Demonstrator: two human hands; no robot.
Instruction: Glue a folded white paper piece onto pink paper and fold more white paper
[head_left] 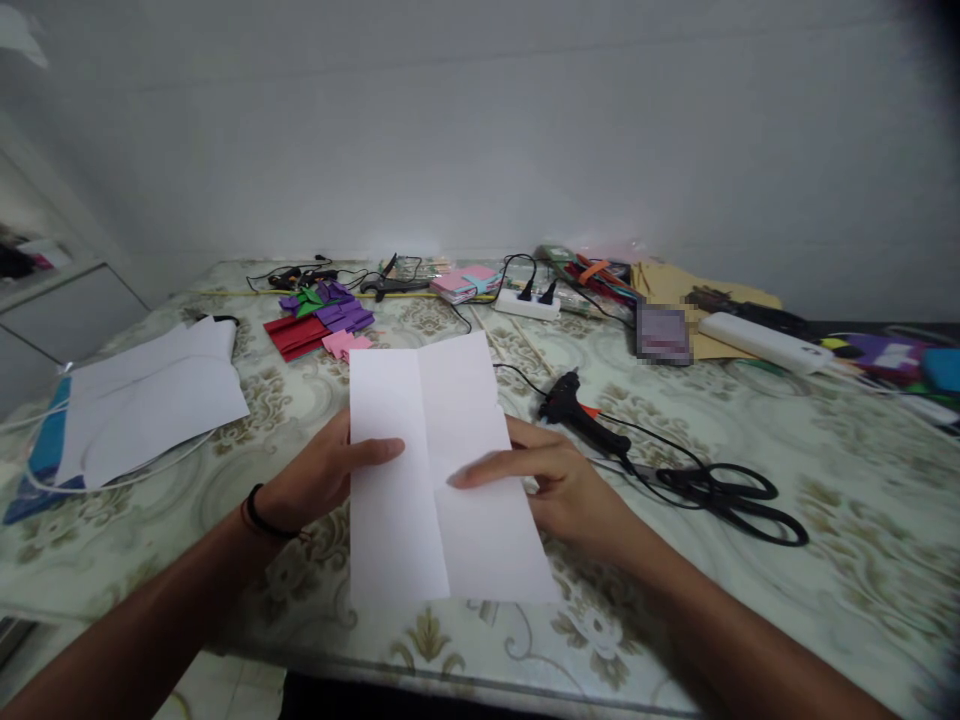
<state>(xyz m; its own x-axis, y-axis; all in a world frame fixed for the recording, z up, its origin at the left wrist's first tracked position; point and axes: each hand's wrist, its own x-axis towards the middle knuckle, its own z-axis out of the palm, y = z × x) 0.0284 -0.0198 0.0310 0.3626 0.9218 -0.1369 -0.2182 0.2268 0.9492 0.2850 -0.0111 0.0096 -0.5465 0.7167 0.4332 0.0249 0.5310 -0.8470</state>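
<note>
A white sheet of paper [390, 520] with a crease down its middle is held up over the near part of the table. My left hand [322, 470] grips its left edge, thumb on the front and the other fingers behind. At the right edge, my right hand [559, 480] holds the sheet, with one finger lying across the front near the crease and other fingers partly behind. Right of the paper lie a black glue gun [581, 415] and scissors with black handles [739, 500].
White sheets [157, 400] rest on a blue packet [45, 450] at the left. Behind are red folded paper [294, 338], purple pieces [345, 312], a pink stack [466, 283] and a power strip [527, 304]. Cables cross the patterned table [847, 590].
</note>
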